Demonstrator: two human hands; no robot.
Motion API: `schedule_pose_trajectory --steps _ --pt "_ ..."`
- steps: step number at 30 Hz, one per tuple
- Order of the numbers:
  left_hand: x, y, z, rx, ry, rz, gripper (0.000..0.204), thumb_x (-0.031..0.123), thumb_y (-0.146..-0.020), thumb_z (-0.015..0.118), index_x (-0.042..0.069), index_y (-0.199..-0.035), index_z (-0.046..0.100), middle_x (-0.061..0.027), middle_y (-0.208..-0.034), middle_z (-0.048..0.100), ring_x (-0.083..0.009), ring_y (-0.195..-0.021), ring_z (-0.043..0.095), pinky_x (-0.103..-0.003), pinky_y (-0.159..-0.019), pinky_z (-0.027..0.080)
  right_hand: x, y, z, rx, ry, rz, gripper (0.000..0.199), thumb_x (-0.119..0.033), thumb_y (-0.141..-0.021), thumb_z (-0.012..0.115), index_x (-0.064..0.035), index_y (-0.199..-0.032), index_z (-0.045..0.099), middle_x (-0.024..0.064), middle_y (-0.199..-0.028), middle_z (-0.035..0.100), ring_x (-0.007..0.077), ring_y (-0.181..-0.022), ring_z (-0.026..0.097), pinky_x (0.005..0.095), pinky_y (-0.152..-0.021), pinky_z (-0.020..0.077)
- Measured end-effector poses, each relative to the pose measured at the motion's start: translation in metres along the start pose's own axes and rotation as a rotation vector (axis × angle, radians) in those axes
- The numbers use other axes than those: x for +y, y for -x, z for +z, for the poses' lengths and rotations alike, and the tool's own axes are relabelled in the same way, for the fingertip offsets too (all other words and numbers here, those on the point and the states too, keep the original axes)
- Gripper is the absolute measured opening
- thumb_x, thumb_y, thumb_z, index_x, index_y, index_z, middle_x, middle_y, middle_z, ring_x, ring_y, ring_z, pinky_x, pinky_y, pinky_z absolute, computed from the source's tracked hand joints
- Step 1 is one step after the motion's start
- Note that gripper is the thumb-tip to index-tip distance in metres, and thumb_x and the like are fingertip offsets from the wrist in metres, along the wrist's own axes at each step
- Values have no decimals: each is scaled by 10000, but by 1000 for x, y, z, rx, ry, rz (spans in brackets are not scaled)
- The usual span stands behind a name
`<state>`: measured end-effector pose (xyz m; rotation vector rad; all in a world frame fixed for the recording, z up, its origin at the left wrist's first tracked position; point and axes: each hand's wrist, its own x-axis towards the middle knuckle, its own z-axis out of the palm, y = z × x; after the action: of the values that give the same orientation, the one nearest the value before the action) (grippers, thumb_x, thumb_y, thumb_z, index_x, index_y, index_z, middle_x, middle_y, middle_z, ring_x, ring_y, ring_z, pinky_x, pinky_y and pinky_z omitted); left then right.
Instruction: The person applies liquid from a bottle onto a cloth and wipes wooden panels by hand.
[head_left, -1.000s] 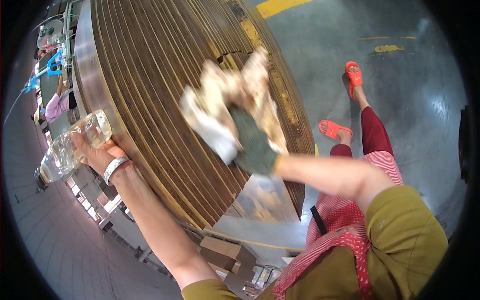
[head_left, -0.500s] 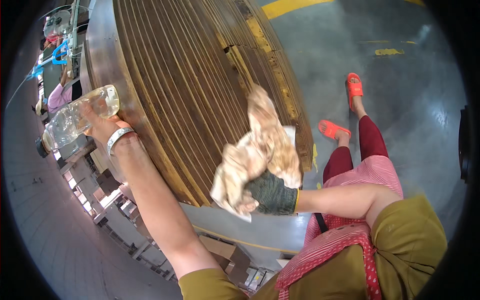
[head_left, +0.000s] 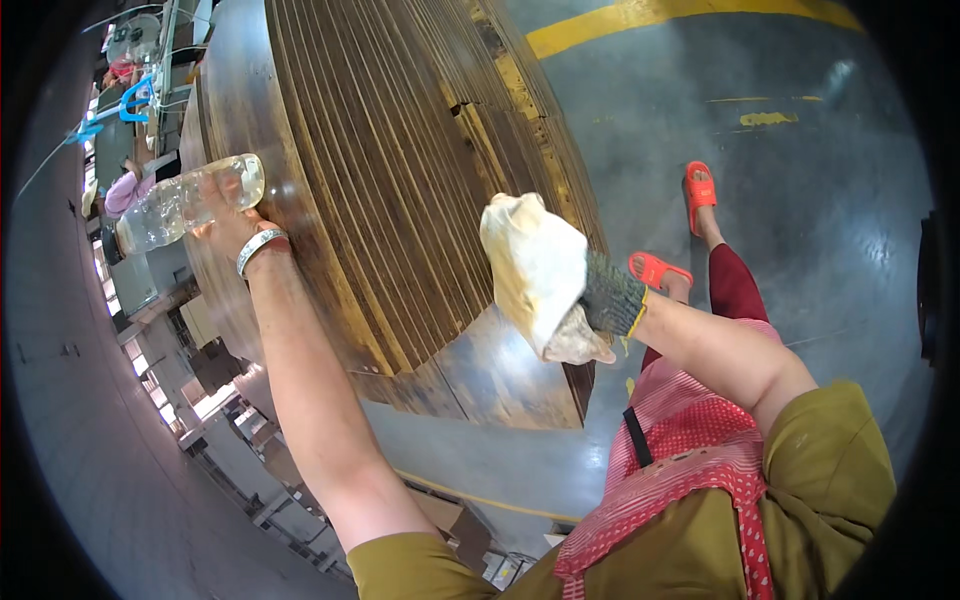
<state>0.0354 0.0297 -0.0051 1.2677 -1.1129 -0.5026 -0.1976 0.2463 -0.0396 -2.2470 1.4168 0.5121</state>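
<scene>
grey polished concrete floor (head_left: 800,120) with a yellow painted line (head_left: 690,12) spreads off to the right, wide and open beyond the person's orange sandals (head_left: 672,225). a big round stack of brown wooden boards (head_left: 400,170) fills the middle, its layered edges running in curved ridges down to a stepped lower rim where one darker board (head_left: 500,375) juts out. past the stack's left rim, workstations and another person in pink (head_left: 122,190) sit far back, too small to read well.

the left hand (head_left: 225,215) closes around a clear plastic bottle (head_left: 185,200), held sideways at the stack's upper left rim; a bracelet (head_left: 258,246) circles that wrist. the right hand (head_left: 605,295), in a dark knit glove, clutches a bunched pale cloth (head_left: 540,270) just above the stack's lower right edge, possibly clear of the wood, though contact is hard to judge.

compared with half a second ago, the cloth has drawn lower and rightward toward the rim and looks more balled up, while the bottle sits much where it was.
</scene>
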Motion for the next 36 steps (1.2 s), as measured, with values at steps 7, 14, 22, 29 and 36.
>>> schedule_pose_trajectory --steps 7,14,22,29,36 --pt "7 4 5 -134 56 -80 573 237 -711 730 103 -1079 311 -127 -1113 487 -238 -997 535 -305 -768 524 -52 -67 87 1339 -666 -200 350 -183 -739 591 -27 -1044 520 167 -980 556 278 -943 551 360 -817 448" --pt "28 17 -28 -305 -140 -200 764 284 -821 609 73 -1342 92 -143 -1343 296 -247 -1246 308 -389 -1043 228 -80 -76 95 1218 -1315 -365 346 -190 -765 595 0 -1044 519 148 -1052 535 277 -964 531 342 -842 416" --pt "45 108 -94 -770 -1002 264 510 361 -913 373 38 -1302 315 -162 -1353 263 -285 -1275 234 -393 -1050 166 -84 -47 97 921 -1392 -393 394 -231 -759 608 -4 -1064 506 155 -1062 515 310 -1024 499 380 -897 396" --pt "43 108 -89 -800 -1068 319 534 397 -919 325 30 -1306 305 -169 -1354 252 -293 -1282 206 -387 -1053 143 -43 -71 101 1055 -1105 -701 479 -125 -768 574 -45 -1209 404 115 -1185 445 253 -1138 423 359 -983 316" --pt "36 106 -95 -808 -1052 332 522 385 -927 316 28 -1308 301 -167 -1356 246 -288 -1281 203 -381 -1052 147 -9 -98 98 636 -1860 -437 520 -189 -751 654 -22 -1197 443 98 -1104 539 182 -1004 525 276 -895 413"
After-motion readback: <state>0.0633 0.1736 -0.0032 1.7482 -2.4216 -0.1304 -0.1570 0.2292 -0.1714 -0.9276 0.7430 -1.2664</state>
